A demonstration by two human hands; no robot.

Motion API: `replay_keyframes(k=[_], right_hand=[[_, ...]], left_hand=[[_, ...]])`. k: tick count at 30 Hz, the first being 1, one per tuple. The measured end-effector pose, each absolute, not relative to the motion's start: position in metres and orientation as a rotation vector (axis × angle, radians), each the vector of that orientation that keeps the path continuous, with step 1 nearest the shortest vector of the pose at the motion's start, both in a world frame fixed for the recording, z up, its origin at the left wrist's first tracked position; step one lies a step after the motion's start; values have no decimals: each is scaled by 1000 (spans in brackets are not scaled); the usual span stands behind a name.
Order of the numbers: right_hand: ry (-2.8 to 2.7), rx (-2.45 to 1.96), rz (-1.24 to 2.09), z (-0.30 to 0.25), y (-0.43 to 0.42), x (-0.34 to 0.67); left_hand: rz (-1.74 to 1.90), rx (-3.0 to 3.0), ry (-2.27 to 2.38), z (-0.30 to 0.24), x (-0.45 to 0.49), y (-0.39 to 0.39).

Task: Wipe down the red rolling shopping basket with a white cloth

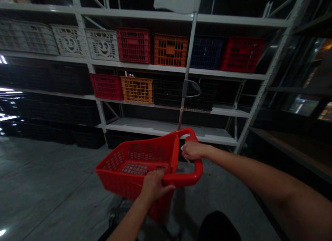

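This looks like a storeroom or warehouse-style space, perhaps the stock area of a shop; which of these cannot be told. A long, white metal shelving rack with perforated uprights and diagonal braces runs across the view, the heavy-duty kind found in storage halls. Its levels carry latticed plastic crates in rows: white crates with smiling cut-out faces, bright red crates, a deep orange crate and a dark blue crate. Black plastic crates line the lower left. The bare grey, concrete-like floor and dim light suit storage, while the red plastic shopping cart with a perforated basket hints at retail
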State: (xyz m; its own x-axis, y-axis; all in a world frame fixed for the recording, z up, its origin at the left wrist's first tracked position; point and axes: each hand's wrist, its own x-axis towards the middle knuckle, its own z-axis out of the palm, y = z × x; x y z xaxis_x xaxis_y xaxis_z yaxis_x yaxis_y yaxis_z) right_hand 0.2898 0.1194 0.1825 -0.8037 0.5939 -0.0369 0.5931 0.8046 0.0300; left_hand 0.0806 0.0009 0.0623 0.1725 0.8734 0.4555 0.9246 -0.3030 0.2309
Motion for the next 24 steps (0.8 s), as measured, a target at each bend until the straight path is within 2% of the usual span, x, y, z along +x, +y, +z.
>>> replay_keyframes(k=[4,7,10,13,18,20,24], right_hand=[[3103,475,-175,191,92,322],[3188,486,-279,194,86,343],[3287,533,-224,180,95,356],[3477,779,-129,149,105,353],[3580,1697,-64,103,86,324],[3564,1714,-1,98,67,317],[3555,1439,32,105,49,332]], left_hand=[[-789,-2349,-1713,59,67,-1],[-793,-2362,-1698,58,59,0],[-807,-2373,-1671,58,53,3],[-836,-2390,-1626,57,49,8],[-852,-2436,-1582,57,41,8],[-834,-2440,-1575,58,34,5],[-719,-2424,-1604,60,9,-1]])
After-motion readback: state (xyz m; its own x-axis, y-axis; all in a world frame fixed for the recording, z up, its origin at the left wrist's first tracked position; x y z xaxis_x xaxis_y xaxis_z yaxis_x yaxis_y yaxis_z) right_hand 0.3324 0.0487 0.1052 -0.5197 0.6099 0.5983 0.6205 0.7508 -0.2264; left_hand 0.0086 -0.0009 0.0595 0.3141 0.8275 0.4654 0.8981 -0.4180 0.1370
